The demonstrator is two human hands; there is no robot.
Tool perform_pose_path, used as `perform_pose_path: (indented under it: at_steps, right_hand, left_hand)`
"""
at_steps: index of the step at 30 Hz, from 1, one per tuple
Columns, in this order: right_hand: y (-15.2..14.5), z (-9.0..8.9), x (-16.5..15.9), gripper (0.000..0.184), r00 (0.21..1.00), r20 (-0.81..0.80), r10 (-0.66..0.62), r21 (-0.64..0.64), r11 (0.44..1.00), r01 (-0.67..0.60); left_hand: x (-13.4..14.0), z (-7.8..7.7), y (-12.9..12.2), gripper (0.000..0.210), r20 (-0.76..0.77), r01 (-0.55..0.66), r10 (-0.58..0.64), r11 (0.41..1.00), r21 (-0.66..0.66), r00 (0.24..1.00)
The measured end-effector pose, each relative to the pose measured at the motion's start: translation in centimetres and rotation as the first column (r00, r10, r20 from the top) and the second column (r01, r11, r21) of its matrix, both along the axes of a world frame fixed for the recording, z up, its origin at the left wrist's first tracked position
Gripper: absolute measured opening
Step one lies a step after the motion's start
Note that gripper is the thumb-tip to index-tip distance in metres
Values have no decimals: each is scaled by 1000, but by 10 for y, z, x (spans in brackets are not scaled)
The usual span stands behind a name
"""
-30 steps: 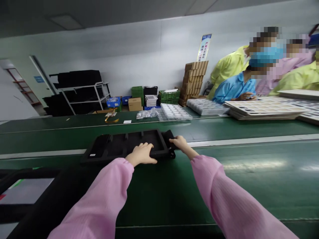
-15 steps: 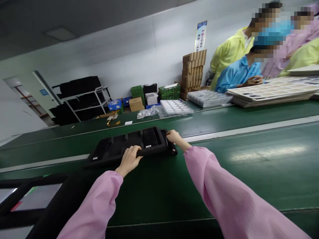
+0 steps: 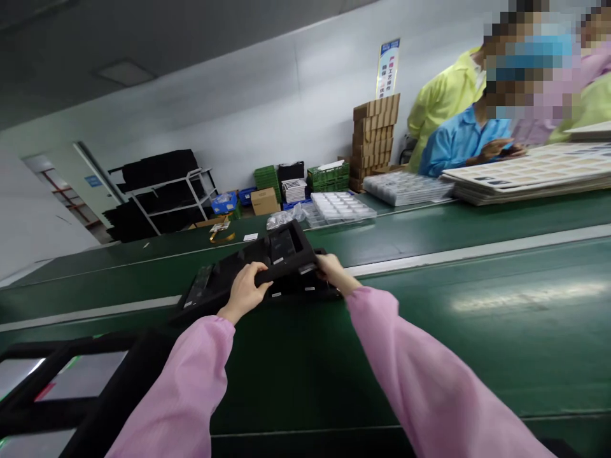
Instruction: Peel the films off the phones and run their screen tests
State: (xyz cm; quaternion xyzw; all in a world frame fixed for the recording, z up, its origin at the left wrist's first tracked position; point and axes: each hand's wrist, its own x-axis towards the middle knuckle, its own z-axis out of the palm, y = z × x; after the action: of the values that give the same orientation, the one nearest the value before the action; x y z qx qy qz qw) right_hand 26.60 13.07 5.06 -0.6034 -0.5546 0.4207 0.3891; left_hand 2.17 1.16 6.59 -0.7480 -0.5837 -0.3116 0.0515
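- The black tray [image 3: 291,264] is lying slantwise above the green table [image 3: 296,375], its right end sitting raised and its left end lower.
- Under that raised end, a lower tray [image 3: 293,289] is showing 2 small white labels.
- The black tray's near edge is facing the person; green table is stretching between the 2 arms and on past the right hand.
- A pale strip [image 3: 405,264] is running across the table, coming out on both sides of the black tray.
- Beyond the raised end, a plastic bag [image 3: 285,216] and clear plastic trays [image 3: 341,208] are sitting near; a stack of boards [image 3: 525,172] is lying farther right.
- The left hand [image 3: 247,289] is gripping the near edge, its fingers over the rim and its thumb lower, the gap narrow.
- The right hand [image 3: 331,268] is reaching the right corner with fingers curling; the tips are hiding behind it, so I cannot tell what they are holding.
- Both pink sleeves [image 3: 405,356] are angling inward.
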Motion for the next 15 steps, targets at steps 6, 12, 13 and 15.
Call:
perform_pose_path:
  at_steps: [6, 12, 13, 15]
  right_hand:
    - [-2, 34, 90, 42, 987, 58, -149, 248, 960, 130]
    - [-13, 48, 54, 37, 982, 114, -153, 432, 897, 90]
    - [-17, 47, 35, 37, 983, 125, -132, 447, 892, 63]
    - [-29, 45, -5, 37, 985, 155, -75, 468, 883, -6]
  left_hand:
    - [58, -15, 16, 37, -80, 107, -120, 983, -151, 990]
    - [86, -28, 7, 39, -167, 173, -232, 936, -305, 958]
    - [86, -25, 1, 41, -180, 169, -231, 937, -306, 956]
    - [82, -9, -16, 41, -198, 155, -220, 941, -300, 955]
